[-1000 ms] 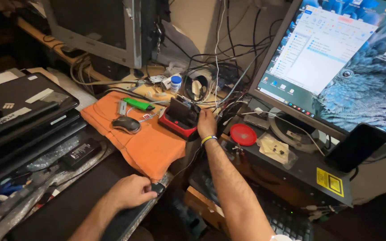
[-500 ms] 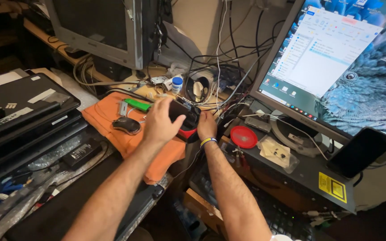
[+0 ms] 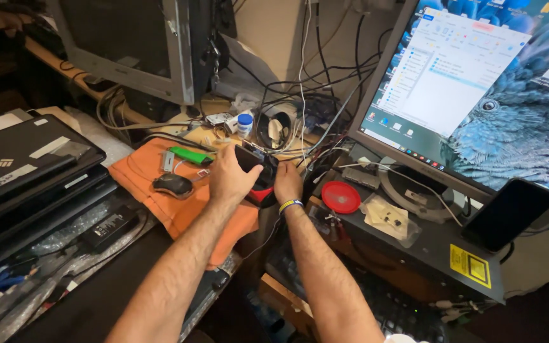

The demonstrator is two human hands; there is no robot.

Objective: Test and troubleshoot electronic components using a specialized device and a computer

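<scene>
Two hands meet at the centre of my view, both on one small device. My left hand (image 3: 233, 180) is curled over the top of a black rectangular unit (image 3: 249, 159), thumb and fingers wrapped round its near edge, so it is closed on the unit rather than spread. My right hand (image 3: 287, 183), with a yellow and blue wristband (image 3: 290, 205) on it, grips the same unit from the 3 o'clock side; its fingers are tucked behind the case, and I think they are closed on it, though the view there is poor. The unit sits in a red dock (image 3: 260, 194) at the right edge of an orange cloth (image 3: 154, 190). On that cloth, at about 9 o'clock from the left hand, lies a black computer mouse (image 3: 173, 185), with a green marker-like tool (image 3: 192, 155) above it at 11 o'clock. A red round lid (image 3: 341, 197) lies at 3 o'clock from the right hand, and a lit monitor (image 3: 478, 89) stands at 2 o'clock.
</scene>
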